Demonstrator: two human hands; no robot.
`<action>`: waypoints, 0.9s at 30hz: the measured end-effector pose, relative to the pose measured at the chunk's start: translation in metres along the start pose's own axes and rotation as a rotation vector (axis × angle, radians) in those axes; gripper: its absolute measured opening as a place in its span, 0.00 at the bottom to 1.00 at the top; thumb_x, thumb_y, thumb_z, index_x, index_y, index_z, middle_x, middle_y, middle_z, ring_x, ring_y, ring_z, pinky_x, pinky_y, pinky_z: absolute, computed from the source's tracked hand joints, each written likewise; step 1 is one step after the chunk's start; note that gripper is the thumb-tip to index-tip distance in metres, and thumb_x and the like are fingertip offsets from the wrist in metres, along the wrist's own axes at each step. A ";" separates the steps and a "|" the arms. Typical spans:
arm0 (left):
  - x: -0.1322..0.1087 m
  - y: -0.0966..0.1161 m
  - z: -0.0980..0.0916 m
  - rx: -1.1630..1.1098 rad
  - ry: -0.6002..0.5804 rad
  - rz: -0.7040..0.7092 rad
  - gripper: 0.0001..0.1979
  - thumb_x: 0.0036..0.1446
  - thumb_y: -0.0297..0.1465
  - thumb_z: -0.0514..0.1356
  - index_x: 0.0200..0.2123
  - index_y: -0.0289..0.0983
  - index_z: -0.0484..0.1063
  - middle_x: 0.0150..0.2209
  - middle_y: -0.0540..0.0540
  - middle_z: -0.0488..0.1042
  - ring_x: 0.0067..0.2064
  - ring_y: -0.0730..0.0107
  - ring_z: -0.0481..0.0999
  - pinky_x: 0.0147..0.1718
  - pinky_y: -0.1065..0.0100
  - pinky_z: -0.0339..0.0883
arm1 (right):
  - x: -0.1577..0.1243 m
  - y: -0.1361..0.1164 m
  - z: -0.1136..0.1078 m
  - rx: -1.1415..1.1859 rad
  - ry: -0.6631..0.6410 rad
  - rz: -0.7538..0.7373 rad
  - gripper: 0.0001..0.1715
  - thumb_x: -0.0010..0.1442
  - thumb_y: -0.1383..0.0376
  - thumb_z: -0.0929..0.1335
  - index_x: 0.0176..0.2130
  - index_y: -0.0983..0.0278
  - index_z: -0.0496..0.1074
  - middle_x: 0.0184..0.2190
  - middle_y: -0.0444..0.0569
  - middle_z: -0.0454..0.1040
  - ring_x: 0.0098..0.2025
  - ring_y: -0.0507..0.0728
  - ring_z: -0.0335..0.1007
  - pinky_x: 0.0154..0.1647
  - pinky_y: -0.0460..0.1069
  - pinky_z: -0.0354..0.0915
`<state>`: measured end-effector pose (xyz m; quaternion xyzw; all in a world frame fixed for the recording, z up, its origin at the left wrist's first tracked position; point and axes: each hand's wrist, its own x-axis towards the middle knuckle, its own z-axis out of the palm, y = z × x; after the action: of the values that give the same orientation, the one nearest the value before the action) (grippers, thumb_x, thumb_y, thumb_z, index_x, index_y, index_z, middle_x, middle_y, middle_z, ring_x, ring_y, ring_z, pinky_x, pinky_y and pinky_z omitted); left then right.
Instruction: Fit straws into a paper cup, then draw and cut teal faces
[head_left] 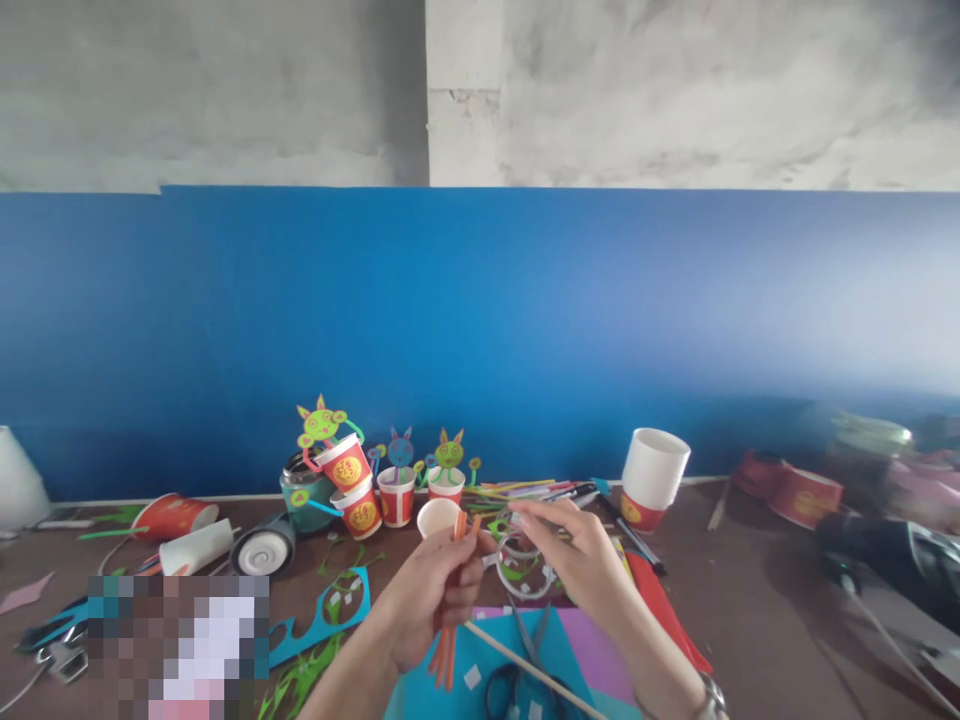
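Observation:
My left hand (442, 585) is closed around several thin orange strips (447, 655), which stick out above and below the fist. Just to its right, my right hand (574, 545) has thumb and fingertips drawn together. These fingertips are at the upper edge of a clear ring that looks like a tape roll (525, 595); whether they grip it or something smaller, I cannot tell. Below the hands, scissors (531, 640) and a thin wooden stick (536, 668) rest on blue sheets (420, 695). A white paper cup (437, 518) stands behind my left hand.
Red paper cups with cut-out animal figures (450, 452) stand along the blue partition (480, 320). A stack of white cups (654, 470) rises at right. Blue paper scraps (352, 605), a dark jar lid (262, 550) and tipped cups (176, 517) lie at left.

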<state>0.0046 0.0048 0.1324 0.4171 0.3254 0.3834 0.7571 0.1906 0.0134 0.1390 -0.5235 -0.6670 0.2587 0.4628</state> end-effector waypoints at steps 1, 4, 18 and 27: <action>0.001 -0.002 0.000 -0.022 -0.022 -0.018 0.18 0.49 0.43 0.62 0.34 0.34 0.65 0.20 0.59 0.56 0.18 0.85 0.46 0.17 0.75 0.37 | 0.001 0.000 0.000 0.019 0.011 -0.006 0.18 0.56 0.56 0.66 0.41 0.62 0.79 0.34 0.51 0.78 0.37 0.60 0.73 0.42 0.54 0.68; 0.002 -0.008 0.002 -0.044 -0.059 -0.027 0.17 0.51 0.43 0.61 0.33 0.35 0.64 0.21 0.56 0.60 0.19 0.83 0.53 0.18 0.75 0.43 | 0.001 0.001 0.004 0.086 -0.001 -0.011 0.19 0.56 0.55 0.67 0.42 0.62 0.79 0.37 0.52 0.79 0.41 0.62 0.73 0.45 0.56 0.68; -0.001 -0.016 0.013 0.051 -0.155 -0.016 0.16 0.53 0.45 0.59 0.32 0.38 0.60 0.20 0.56 0.61 0.18 0.79 0.58 0.22 0.71 0.56 | -0.001 -0.003 0.016 0.222 -0.022 0.027 0.20 0.58 0.57 0.66 0.45 0.64 0.77 0.37 0.53 0.80 0.39 0.60 0.75 0.44 0.54 0.70; -0.003 -0.021 0.015 0.076 -0.230 -0.134 0.20 0.50 0.48 0.60 0.32 0.37 0.62 0.19 0.58 0.55 0.18 0.82 0.50 0.18 0.73 0.42 | -0.004 -0.007 0.023 0.245 -0.052 0.045 0.19 0.58 0.57 0.66 0.45 0.64 0.76 0.38 0.52 0.78 0.37 0.59 0.76 0.41 0.52 0.70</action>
<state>0.0216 -0.0105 0.1210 0.4640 0.2777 0.2690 0.7970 0.1674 0.0103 0.1329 -0.4708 -0.6303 0.3622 0.4999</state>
